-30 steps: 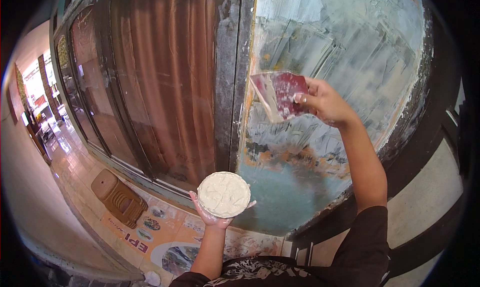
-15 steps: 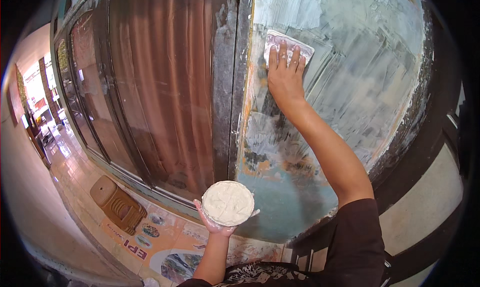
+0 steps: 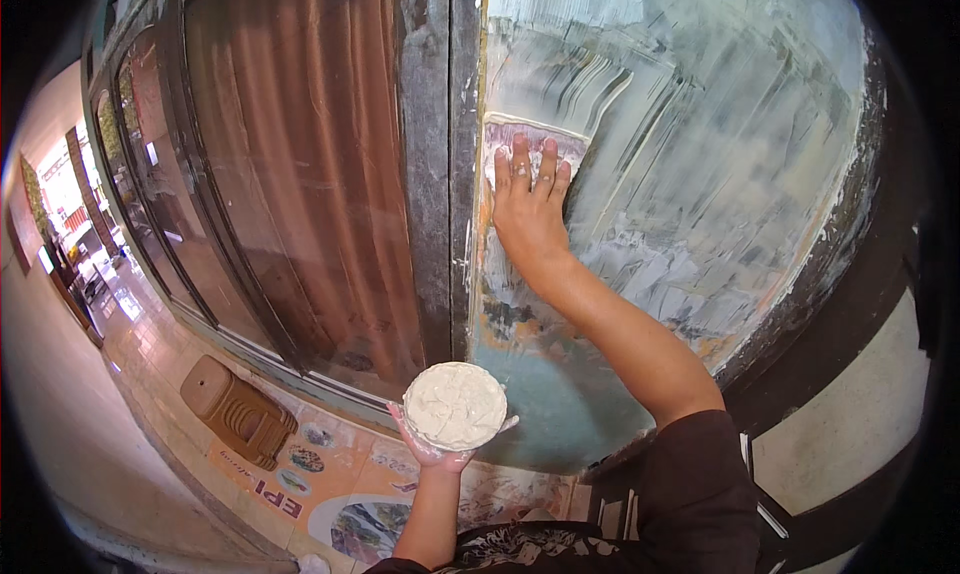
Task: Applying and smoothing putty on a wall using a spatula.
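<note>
My right hand (image 3: 531,214) presses a flat, pale pinkish putty spreader (image 3: 502,132) against the wall panel (image 3: 700,164), fingers laid over its face. The spreader sits near the panel's left edge, beside the dark frame. Fresh streaks of whitish putty (image 3: 597,84) curve above and right of it, over patchy grey, blue-green and orange paint. Lower down, my left hand (image 3: 432,456) supports from beneath a round container of off-white putty (image 3: 455,404), its thumb and fingertips showing at the sides. The container's underside is hidden.
Left of the panel stands a dark-framed window (image 3: 300,174) with a brown curtain behind glass. A brown plastic stool (image 3: 237,412) lies on the floor by a printed orange sheet (image 3: 290,489). Dark-framed pale panels (image 3: 840,414) stand at the right.
My right hand has drawn the spreader down and left across the panel, with ridged putty streaks now showing above it. The view has shifted slightly; my left hand still holds the container.
</note>
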`<control>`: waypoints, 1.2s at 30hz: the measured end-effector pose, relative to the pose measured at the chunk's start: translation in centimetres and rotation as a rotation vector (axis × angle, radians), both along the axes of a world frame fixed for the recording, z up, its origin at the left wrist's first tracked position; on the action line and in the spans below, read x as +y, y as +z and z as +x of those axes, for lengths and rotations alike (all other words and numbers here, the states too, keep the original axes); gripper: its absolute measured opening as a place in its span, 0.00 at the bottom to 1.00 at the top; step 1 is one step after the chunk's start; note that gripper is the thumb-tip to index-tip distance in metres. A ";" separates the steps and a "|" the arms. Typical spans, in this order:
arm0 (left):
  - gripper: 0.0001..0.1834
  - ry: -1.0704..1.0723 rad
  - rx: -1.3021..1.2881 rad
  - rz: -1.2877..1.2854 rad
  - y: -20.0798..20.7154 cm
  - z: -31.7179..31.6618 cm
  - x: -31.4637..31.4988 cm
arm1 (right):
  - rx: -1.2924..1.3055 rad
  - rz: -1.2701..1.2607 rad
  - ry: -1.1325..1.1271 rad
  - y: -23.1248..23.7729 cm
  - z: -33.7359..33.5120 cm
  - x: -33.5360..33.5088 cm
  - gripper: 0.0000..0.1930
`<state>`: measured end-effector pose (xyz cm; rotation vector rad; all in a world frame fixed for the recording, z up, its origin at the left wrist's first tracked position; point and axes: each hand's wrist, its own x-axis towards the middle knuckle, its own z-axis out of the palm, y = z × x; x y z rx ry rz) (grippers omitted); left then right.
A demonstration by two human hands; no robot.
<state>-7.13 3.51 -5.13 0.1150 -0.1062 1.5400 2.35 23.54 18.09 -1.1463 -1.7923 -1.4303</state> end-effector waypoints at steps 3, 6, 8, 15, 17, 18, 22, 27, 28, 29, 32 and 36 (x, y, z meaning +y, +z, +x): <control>0.58 0.010 0.084 0.043 -0.3 -0.5 -0.4 | 0.018 0.018 0.035 -2.4 0.1 -0.1 0.25; 0.58 0.027 0.073 0.016 0.1 -0.8 -1.1 | 0.016 0.039 0.009 -4.6 0.3 0.3 0.24; 0.58 0.036 0.111 0.020 0.2 -1.0 -1.4 | 0.019 -0.004 0.021 -6.1 0.5 -0.1 0.24; 0.59 0.031 0.065 0.043 -0.3 -1.4 -3.1 | -0.031 -0.180 0.027 -11.7 1.1 -1.4 0.25; 0.59 0.025 0.070 0.042 0.0 -1.4 -4.2 | -0.033 -0.227 0.033 -13.9 1.2 -2.1 0.25; 0.59 0.025 0.070 0.033 0.1 -1.4 -4.6 | -0.040 -0.282 0.045 -15.3 1.2 -2.2 0.25; 0.58 0.018 0.032 0.042 -0.2 -1.5 -6.3 | -0.053 -0.344 0.066 -16.6 1.7 -3.9 0.26; 0.60 0.012 0.041 0.056 0.2 -1.6 -8.1 | -0.062 -0.658 0.259 -16.8 4.5 -10.0 0.27; 0.59 0.007 0.055 0.063 0.0 -1.6 -8.1 | 0.084 -0.828 0.448 -15.9 5.5 -11.3 0.26; 0.59 0.001 0.066 0.067 -0.2 -1.3 -8.3 | 0.233 -0.998 0.636 -14.8 6.8 -12.7 0.26; 0.58 -0.021 0.057 0.036 0.1 -0.3 -8.3 | 0.811 -1.751 0.864 -10.5 12.0 -15.2 0.20; 0.59 -0.142 0.078 0.053 1.7 2.3 -8.0 | 1.108 -1.761 1.155 -9.4 16.9 -17.5 0.18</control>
